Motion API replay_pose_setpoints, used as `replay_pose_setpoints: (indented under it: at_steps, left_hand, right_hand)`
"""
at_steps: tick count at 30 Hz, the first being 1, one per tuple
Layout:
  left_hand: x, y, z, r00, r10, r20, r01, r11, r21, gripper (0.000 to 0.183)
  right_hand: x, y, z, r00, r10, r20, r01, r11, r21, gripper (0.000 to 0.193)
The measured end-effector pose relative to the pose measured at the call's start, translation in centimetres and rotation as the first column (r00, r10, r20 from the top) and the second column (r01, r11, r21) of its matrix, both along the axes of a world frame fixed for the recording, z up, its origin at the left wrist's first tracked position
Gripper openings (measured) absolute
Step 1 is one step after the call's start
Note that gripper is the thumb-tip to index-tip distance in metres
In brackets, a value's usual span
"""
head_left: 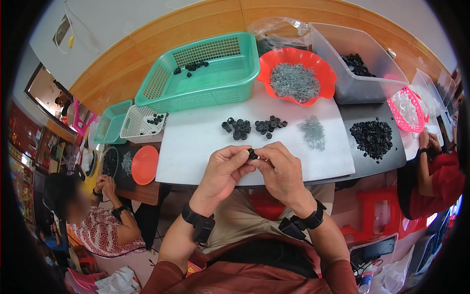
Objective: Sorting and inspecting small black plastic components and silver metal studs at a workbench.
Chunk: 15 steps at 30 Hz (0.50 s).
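Observation:
Between the fingertips of both hands, at the near edge of the white-covered table, is a small black plastic part (252, 154). My left hand (224, 169) pinches it with thumb and forefinger from one side. From the other side my right hand (281, 171) grips it, also by thumb and forefinger. Just beyond the hands lie a cluster of larger black knob-like pieces (238, 129) and a group of smaller black pieces (270, 125). A loose pile of thin metal screws (313, 132) lies to their right on the white sheet (196, 142).
At the back stand a green basket (196, 100), a red scalloped bowl of screws (296, 81) and a clear bin (362, 90). Black pieces (373, 139) are heaped at right. Co-workers sit left (105, 220) and right (435, 181). An orange-red plate (144, 164) lies left.

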State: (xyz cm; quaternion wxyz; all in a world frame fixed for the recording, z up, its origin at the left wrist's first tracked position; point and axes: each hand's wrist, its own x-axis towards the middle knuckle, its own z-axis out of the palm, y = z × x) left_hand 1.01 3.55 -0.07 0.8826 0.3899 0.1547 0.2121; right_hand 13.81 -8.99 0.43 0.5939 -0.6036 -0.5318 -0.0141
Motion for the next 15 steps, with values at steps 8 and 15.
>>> replay_pose_setpoints:
  at_steps: [8, 15]
  left_hand:
    - [-0.07, -0.15, -0.05, 1.000, -0.009, -0.009, 0.009, 1.000, 0.019, 0.020]
    - [-0.06, -0.43, 0.02, 0.999, 0.010, -0.033, -0.009, 0.999, 0.039, 0.020]
  right_hand:
    - [-0.09, -0.12, -0.14, 0.994, 0.038, -0.104, -0.034, 0.999, 0.041, 0.021]
    - [0.01, -0.11, -0.59, 1.000, -0.005, -0.006, 0.005, 0.996, 0.093, 0.022]
